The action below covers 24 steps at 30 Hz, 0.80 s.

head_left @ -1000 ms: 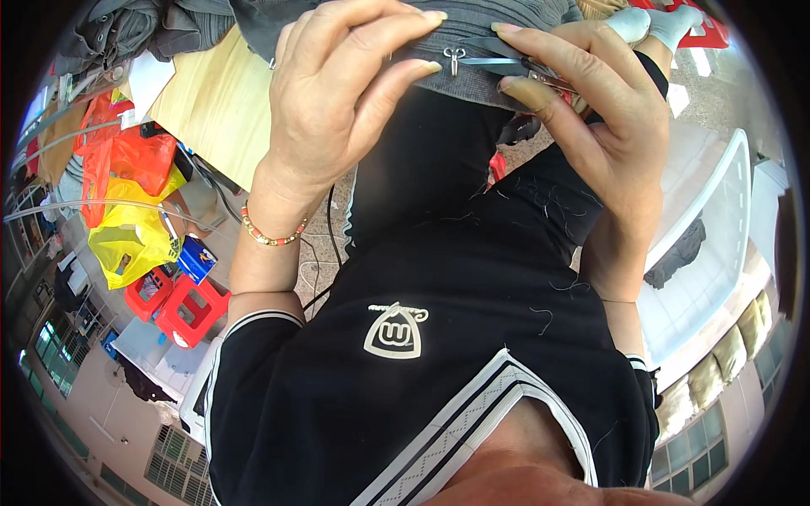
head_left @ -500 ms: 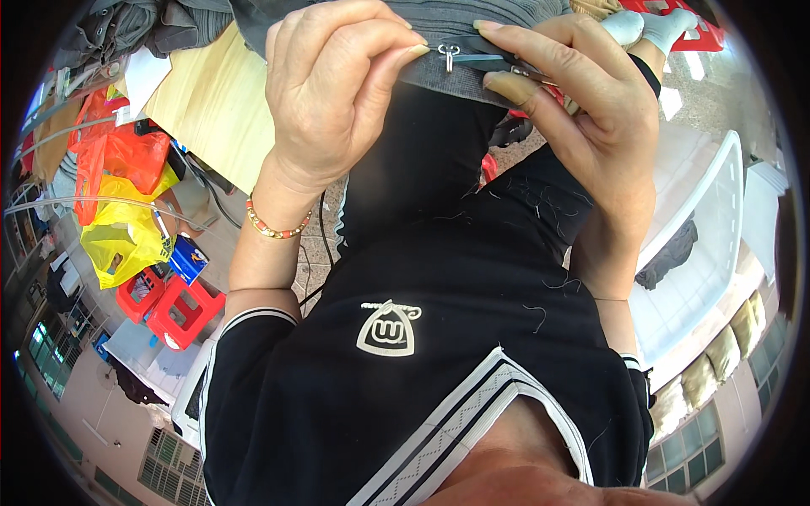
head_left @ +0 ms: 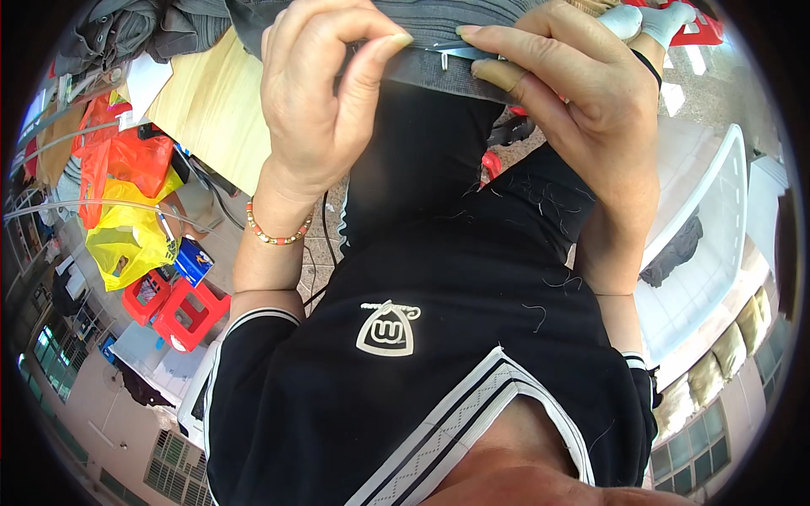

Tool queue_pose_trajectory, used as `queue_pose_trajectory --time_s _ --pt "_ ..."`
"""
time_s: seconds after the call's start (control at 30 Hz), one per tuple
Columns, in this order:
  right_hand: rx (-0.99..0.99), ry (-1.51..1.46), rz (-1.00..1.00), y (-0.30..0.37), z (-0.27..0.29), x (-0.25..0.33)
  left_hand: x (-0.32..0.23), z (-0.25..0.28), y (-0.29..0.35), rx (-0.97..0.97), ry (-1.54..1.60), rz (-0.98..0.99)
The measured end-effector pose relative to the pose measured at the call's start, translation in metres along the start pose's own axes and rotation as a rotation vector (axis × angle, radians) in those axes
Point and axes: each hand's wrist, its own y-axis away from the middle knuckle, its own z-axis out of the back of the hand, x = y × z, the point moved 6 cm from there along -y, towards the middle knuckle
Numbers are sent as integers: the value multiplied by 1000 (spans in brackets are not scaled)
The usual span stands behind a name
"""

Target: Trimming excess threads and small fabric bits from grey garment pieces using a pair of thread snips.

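Note:
A dark grey ribbed garment (head_left: 447,25) lies over my lap at the top of the view, its flat band (head_left: 422,74) turned toward me. On the band is a small metal hook (head_left: 445,61). My left hand (head_left: 316,93) is closed in a pinch of thumb and forefinger just left of the hook; whatever it pinches is too fine to make out. My right hand (head_left: 582,84) grips small scissors (head_left: 460,51) between thumb and fingers. Their slim bluish blades point left, across the band beside the hook, tips close to my left thumb. The handles are hidden by my right hand.
A pale wooden board (head_left: 215,110) stands at left, with more grey garments (head_left: 181,34) beyond it. Red and yellow plastic bags (head_left: 126,228) hang near red stools (head_left: 190,316). To my right is a white plastic bin (head_left: 717,228) with dark cloth inside. Someone's gloved hand (head_left: 671,21) shows at top right.
My right hand has brought the scissors left, so their blades now reach past the hook. My left hand has shifted slightly left, still pinched.

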Motion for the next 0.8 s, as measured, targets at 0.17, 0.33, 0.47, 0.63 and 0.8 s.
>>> queue_pose_trajectory --time_s 0.17,0.33,0.47,0.63,0.8 --pt "-67 -47 69 -1 -8 -7 29 3 18 -86 395 247" --pt "-22 -26 -49 -9 0 6 39 -4 24 -144 641 384" --pt "-28 92 150 -19 -6 11 42 -6 26 -140 723 414" --pt "-21 94 177 -29 -8 23 43 -8 27 -143 757 422" --pt "53 71 218 -34 -5 16 42 -10 27 -161 831 460"
